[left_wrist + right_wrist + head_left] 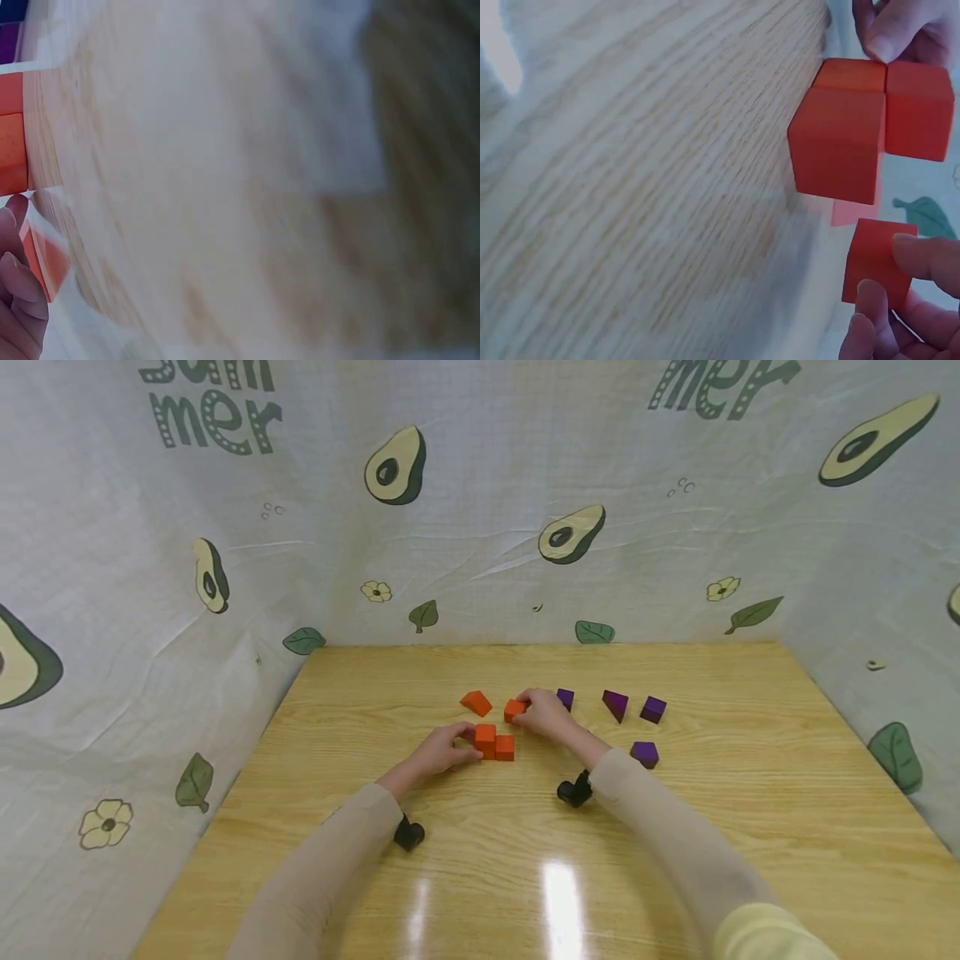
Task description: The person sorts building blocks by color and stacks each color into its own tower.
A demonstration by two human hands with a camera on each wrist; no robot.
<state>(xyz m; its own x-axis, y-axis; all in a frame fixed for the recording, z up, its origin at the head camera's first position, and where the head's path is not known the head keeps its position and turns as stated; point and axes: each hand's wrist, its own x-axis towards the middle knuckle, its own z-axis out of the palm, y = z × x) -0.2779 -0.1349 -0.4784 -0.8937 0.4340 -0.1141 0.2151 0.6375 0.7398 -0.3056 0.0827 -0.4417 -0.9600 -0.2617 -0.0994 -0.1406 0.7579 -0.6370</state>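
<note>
My left hand (441, 750) holds the left side of two stacked orange cubes (486, 739), its thumb low at the near face and a finger at the upper cube. Another orange cube (505, 748) sits against the stack's right side. Just behind them, my right hand (547, 714) pinches a separate orange cube (877, 259) between thumb and fingers. An orange wedge-like block (476, 702) lies farther back, left of that cube. In the left wrist view, fingertips (19, 277) show at the left edge, right by the orange blocks (11, 154).
Several purple blocks lie to the right: one partly behind the right hand, a purple wedge (617, 704), a purple block (653, 709) and a nearer purple block (645, 754) beside the right forearm. A printed cloth (480, 585) hangs behind the wooden table (495, 877).
</note>
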